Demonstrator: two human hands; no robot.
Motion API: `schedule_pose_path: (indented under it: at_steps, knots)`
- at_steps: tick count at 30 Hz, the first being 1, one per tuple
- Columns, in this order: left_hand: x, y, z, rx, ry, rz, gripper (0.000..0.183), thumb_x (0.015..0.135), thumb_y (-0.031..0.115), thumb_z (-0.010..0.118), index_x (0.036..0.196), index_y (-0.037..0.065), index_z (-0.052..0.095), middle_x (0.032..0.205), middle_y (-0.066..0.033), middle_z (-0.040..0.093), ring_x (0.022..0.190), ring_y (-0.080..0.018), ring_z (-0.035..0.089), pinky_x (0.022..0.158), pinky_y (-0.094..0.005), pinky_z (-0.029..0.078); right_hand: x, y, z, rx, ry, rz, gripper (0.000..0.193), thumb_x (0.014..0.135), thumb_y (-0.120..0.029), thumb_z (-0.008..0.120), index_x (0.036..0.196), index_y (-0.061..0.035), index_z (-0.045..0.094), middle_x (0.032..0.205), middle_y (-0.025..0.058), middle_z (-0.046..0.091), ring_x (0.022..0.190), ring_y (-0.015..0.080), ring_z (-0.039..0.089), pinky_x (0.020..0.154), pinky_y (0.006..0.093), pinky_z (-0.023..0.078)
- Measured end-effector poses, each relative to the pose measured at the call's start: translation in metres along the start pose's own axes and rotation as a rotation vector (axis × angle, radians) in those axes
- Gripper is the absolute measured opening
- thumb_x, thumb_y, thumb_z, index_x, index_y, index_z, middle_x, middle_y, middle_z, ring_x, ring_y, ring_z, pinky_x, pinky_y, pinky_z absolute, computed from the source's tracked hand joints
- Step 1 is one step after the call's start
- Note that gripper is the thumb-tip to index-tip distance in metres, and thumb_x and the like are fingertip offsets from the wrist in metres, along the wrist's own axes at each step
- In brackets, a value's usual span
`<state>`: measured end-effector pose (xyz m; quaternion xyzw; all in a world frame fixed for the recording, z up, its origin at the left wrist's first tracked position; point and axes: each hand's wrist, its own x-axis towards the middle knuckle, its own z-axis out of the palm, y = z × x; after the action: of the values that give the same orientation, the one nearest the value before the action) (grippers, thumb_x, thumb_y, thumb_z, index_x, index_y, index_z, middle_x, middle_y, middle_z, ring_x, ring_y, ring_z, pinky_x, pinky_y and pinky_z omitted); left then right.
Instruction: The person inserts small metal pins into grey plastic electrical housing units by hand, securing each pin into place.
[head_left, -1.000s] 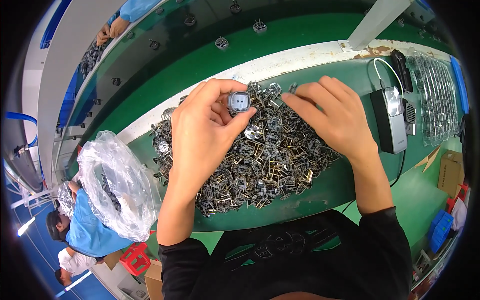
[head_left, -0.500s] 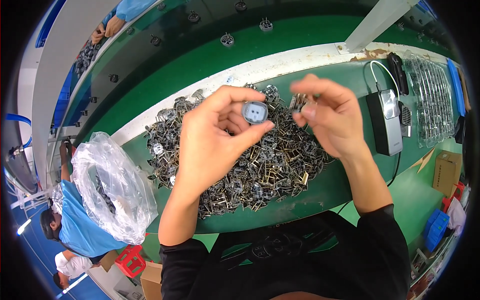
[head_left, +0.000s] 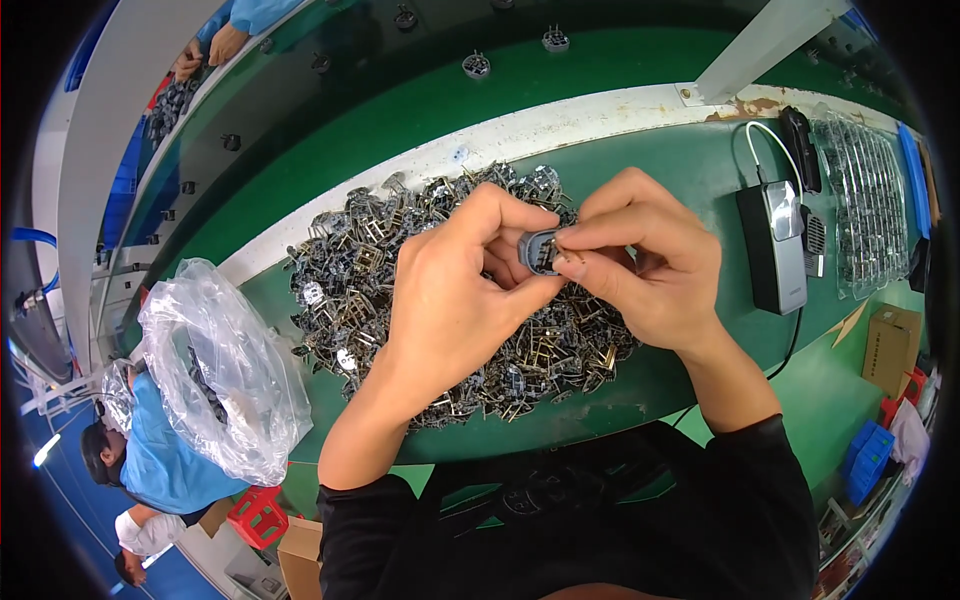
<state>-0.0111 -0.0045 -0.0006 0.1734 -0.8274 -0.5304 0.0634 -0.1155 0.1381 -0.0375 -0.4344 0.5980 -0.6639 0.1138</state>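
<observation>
In my left hand (head_left: 445, 285) a small grey rounded plastic housing (head_left: 538, 252) is pinched between thumb and fingers, its hollow side turned toward my right hand (head_left: 655, 255). The right thumb and fingertips close on a small circuit board part with metal prongs (head_left: 557, 256), which meets the housing's opening. How far it sits inside is hidden by my fingers. Beneath both hands spreads a large heap of similar parts with brass-coloured prongs (head_left: 345, 255), lying on the green tabletop (head_left: 690, 170).
A green conveyor belt (head_left: 400, 110) carrying round parts runs beyond a white rail. To the right are a black-and-silver device (head_left: 775, 245) with cables and clear plastic trays (head_left: 860, 205). A clear plastic bag (head_left: 225, 370) stands left. Other people work at left and far left.
My hands have come together: the right brought its pronged part to the housing. The left hand shifted right and turned the housing. Pieces on the belt moved right.
</observation>
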Motion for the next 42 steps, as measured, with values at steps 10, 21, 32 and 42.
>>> schedule_pose_path:
  at_steps: [10, 21, 32, 42]
  knots:
    - [0.000, -0.002, 0.004, -0.049, -0.037, -0.008, 0.031, 0.069, -0.006, 0.072, 0.096, 0.001, 0.059, 0.084, -0.0021, 0.063, 0.074, -0.0050, 0.058, 0.062, -0.0183, 0.046, -0.001, 0.001, 0.001, -0.041, 0.009, -0.044, 0.018, 0.074, 0.004, 0.072, 0.091, -0.0023, 0.070, 0.081, 0.0039, 0.058, 0.059, 0.0058, 0.050, 0.046, 0.0191, 0.036]
    - [-0.002, 0.001, -0.002, -0.306, -0.086, 0.015, 0.035, 0.074, -0.007, 0.069, 0.107, -0.001, 0.060, 0.086, -0.0043, 0.064, 0.074, -0.0065, 0.060, 0.063, -0.0193, 0.048, 0.000, 0.005, 0.003, -0.253, 0.095, -0.265, 0.020, 0.073, 0.006, 0.071, 0.091, -0.0018, 0.069, 0.077, 0.0067, 0.060, 0.057, 0.0100, 0.052, 0.045, 0.0231, 0.039]
    - [0.125, -0.081, -0.096, 0.160, 0.250, -0.107, 0.022, 0.083, 0.009, 0.062, 0.102, -0.001, 0.069, 0.079, -0.0064, 0.066, 0.066, -0.0103, 0.059, 0.062, -0.0240, 0.048, 0.016, 0.048, -0.027, -0.540, -0.111, 0.066, 0.023, 0.081, -0.003, 0.064, 0.103, -0.0088, 0.068, 0.083, 0.0039, 0.059, 0.071, 0.0214, 0.056, 0.064, 0.0311, 0.046]
    - [0.122, -0.110, -0.105, 0.518, 0.438, -0.065, 0.037, 0.076, 0.040, 0.068, 0.091, 0.006, 0.072, 0.090, -0.0166, 0.068, 0.091, -0.0332, 0.065, 0.084, -0.0401, 0.051, 0.013, 0.050, -0.031, -0.445, -0.277, 0.184, 0.019, 0.074, 0.005, 0.067, 0.092, 0.0005, 0.065, 0.086, 0.0063, 0.059, 0.071, 0.0143, 0.052, 0.065, 0.0242, 0.042]
